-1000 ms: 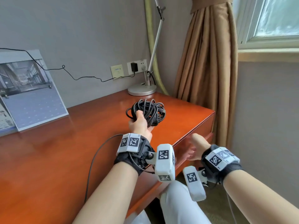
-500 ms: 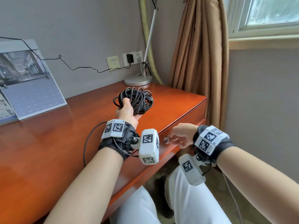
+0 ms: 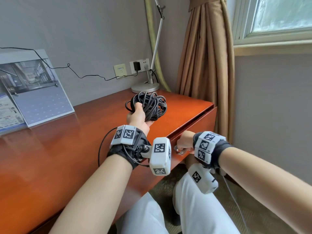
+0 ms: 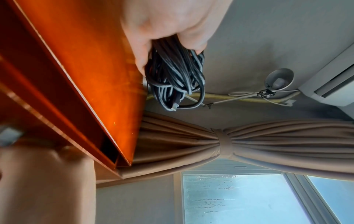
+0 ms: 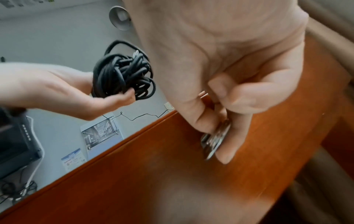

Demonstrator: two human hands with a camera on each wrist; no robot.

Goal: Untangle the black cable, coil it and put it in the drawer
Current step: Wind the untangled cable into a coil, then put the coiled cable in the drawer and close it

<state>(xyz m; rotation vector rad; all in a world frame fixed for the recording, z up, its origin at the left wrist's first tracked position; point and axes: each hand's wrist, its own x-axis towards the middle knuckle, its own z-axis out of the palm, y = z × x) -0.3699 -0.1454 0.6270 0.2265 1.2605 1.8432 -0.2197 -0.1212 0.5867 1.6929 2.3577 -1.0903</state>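
Note:
The black cable (image 3: pixel 148 106) is a loose coiled bundle held up above the orange-brown desk (image 3: pixel 67 149). My left hand (image 3: pixel 143 114) grips it, thumb over the top and fingers beneath; its plug end hangs free (image 4: pixel 173 106). The bundle also shows in the right wrist view (image 5: pixel 122 75). My right hand (image 3: pixel 184 142) pinches the metal drawer handle (image 3: pixel 179 151) on the drawer front (image 3: pixel 194 129) under the desk's right edge. Up close, thumb and fingers of the right hand (image 5: pixel 216 136) curl round the handle (image 5: pixel 210 144). A dark gap (image 4: pixel 109 148) shows between drawer front and desktop.
A lamp base (image 3: pixel 145 86) stands at the desk's back corner, just beyond the cable. A desk calendar (image 3: pixel 33 92) leans at the back left. A charger (image 3: pixel 136 65) sits in the wall socket. A tied brown curtain (image 3: pixel 202 65) hangs right of the desk. My legs (image 3: pixel 185 208) are below the drawer.
My right hand rose from below the desk edge to the drawer handle and closed on it. The left hand kept hold of the coiled cable, shifting only slightly.

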